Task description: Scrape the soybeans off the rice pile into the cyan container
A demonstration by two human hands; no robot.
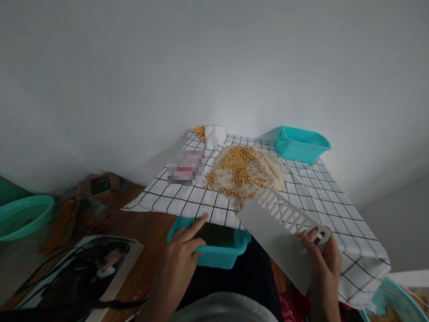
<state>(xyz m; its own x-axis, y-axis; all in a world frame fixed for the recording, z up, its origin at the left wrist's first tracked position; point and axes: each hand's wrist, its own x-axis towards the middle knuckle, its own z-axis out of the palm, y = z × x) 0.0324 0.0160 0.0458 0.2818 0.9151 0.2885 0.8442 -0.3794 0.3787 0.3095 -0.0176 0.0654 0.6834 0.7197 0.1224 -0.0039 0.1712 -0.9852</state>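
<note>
My right hand (323, 259) grips a flat white plastic board (281, 237) by its slotted edge, with fingers at the end slots. The board's far corner is close to a spread heap of pale rice-like grains (273, 172) mixed with yellow soybeans (239, 161). Over the left part of a teal basin (214, 259) is my left hand (182, 250), its index finger stretched out and the others loosely bent. I see nothing held in it. Small dark green beans (216, 235) lie in this basin, at the table's front edge.
A second teal basin (301, 145) stands at the back right of the checked tablecloth (321, 192). A white cloth (215, 135) and a blurred-out pinkish object (187, 167) lie left. On the floor are a round green tub (30, 219) and a framed picture (83, 268).
</note>
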